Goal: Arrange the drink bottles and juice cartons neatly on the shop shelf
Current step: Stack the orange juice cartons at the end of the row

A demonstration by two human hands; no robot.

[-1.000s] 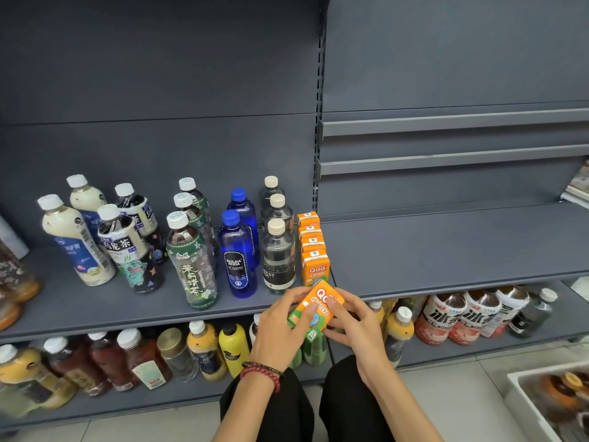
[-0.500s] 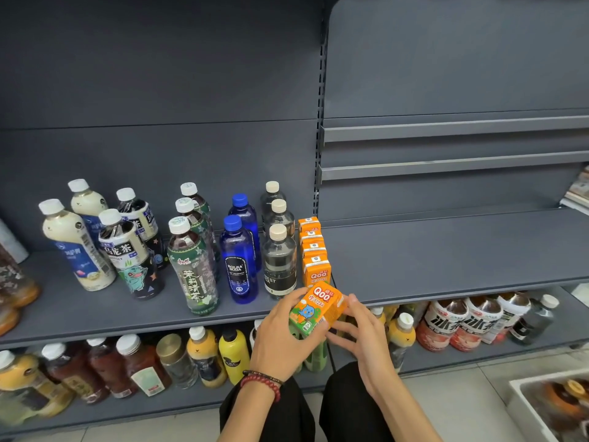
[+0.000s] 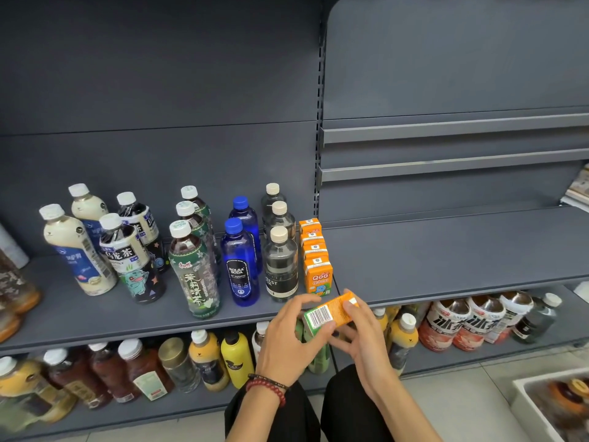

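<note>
Grey shelf [image 3: 446,256] boards span the view. Nearest, the left hand [image 3: 287,339] and right hand [image 3: 363,333] both pinch an orange juice carton [image 3: 331,311] just before the shelf's front edge. It now lies barcode-up, where its Qoo front showed before. Behind it, a row of matching cartons [image 3: 315,260] stands beside the clear bottles [image 3: 281,266].

Dim, even overhead light — soft shadows; wide-angle bending and blur at edges.
</note>
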